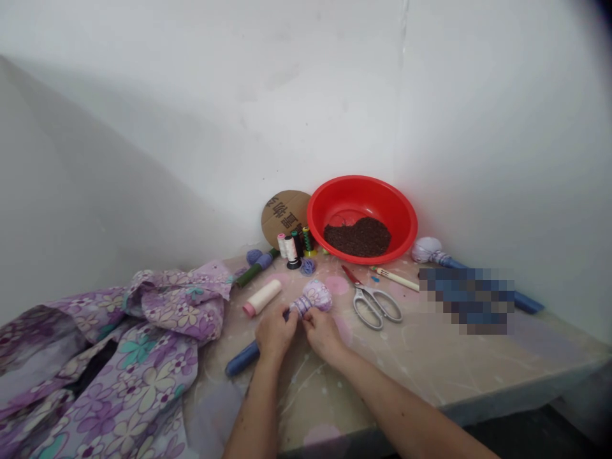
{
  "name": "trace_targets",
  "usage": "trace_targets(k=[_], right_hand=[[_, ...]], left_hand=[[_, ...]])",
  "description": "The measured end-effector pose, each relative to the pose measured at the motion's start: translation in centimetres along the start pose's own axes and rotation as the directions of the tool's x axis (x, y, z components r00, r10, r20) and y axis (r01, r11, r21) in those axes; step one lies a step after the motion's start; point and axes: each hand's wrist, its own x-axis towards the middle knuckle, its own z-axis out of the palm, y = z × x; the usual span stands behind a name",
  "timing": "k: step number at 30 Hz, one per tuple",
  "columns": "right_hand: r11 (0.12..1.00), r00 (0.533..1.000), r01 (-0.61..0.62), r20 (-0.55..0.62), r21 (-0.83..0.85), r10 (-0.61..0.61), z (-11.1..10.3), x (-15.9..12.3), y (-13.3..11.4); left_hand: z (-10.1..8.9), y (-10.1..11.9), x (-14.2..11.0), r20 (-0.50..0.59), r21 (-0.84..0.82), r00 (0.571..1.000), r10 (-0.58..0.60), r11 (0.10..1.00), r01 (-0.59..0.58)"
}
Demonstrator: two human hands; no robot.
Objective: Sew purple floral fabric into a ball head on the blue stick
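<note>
Head view, with clock directions taken from the hands and 12 o'clock toward the wall corner:

- The left hand (pixel 276 331) is closed, its fingers curled around the narrow neck of a lilac flower-print cloth ball (pixel 314 296).
- The right hand (pixel 322 333) is closed in a pinch on the same neck, just beside the left hand. Any thread there is too small to tell.
- Working the neck well would seem to call for both thumbs close together and an even pull, so the gathers stay snug.
- The ball sits just above the hands, tilted toward 2 o'clock, on a long blue wrapped handle (pixel 241 358) that runs out toward 7 o'clock.
- A cream thread roll (pixel 262 298) lies at 11 o'clock, near the hands.
- Silver-handled steel scissors (pixel 373 305) lie open at 3 o'clock.
- Thread spools (pixel 291 250) stand at 12 o'clock, before a round brown cardboard disc (pixel 285 218).
- A round red plastic basin (pixel 406 217) at 1 o'clock holds dark seeds (pixel 357 237).
- Loose purple floral fabric (pixel 119 357) is heaped at 9 o'clock.
- A second cloth ball (pixel 428 250) lies at 2 o'clock, partly hidden by a blurred patch.
</note>
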Motion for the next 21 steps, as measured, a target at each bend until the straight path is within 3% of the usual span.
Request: trace_targets(k=[14,18,21], right_hand=[[0.944,0.998,-0.047,-0.014,0.327,0.054,1.3,1.5,0.7],[0.961,0.999,-0.047,0.021,0.274,0.043,0.9,1.7,0.1],[0.997,0.996,-0.016,0.088,0.074,0.010,-1.0,1.3,-0.7]], left_hand=[[-0.3,0.2,-0.2,0.008,0.006,1.000,-0.019,1.000,0.019],[-0.1,0.1,-0.2,0.007,0.011,1.000,-0.024,1.000,0.023],[0.2,-0.2,-0.2,-0.009,0.011,1.000,-0.003,1.000,0.003]])
